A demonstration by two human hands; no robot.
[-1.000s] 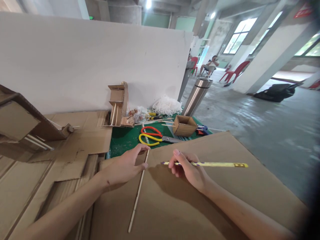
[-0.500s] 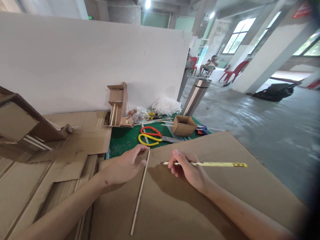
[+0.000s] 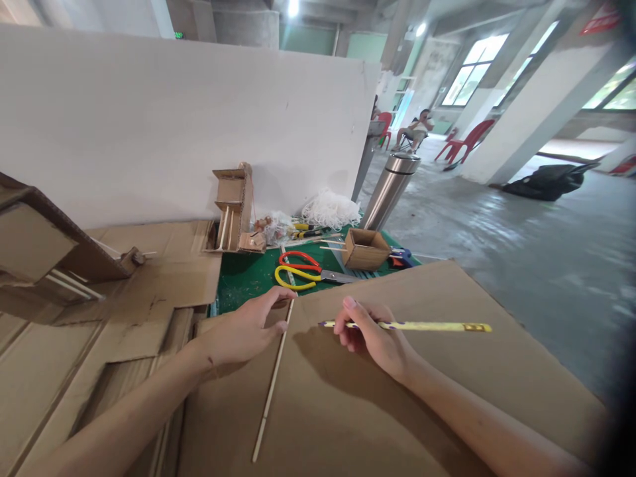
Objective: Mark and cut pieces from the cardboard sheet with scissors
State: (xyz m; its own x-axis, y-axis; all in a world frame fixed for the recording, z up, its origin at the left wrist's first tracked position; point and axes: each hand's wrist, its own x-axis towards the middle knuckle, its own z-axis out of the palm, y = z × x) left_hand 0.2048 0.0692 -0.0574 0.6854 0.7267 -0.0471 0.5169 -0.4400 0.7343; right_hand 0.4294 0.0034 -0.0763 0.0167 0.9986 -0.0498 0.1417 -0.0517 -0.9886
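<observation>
A large brown cardboard sheet (image 3: 407, 397) lies in front of me. On it rests a long thin wooden stick (image 3: 271, 391), running from near the sheet's far edge toward me. My left hand (image 3: 243, 331) pinches the stick's far end between thumb and fingers, pressing it to the cardboard. My right hand (image 3: 370, 338) is closed on a yellow pencil (image 3: 427, 326), held level just above the sheet, its tip pointing left toward the stick.
Beyond the sheet a green cutting mat (image 3: 248, 275) holds red and yellow scissors (image 3: 298, 270), a small cardboard box (image 3: 366, 248), a cardboard model (image 3: 237, 209), white string (image 3: 332, 209) and a steel flask (image 3: 390, 191). More cardboard (image 3: 74, 291) lies left. A seated person (image 3: 420, 129) is far off.
The stick's near end has swung slightly left on the cardboard after a small swing right. Both hands stay almost where they were.
</observation>
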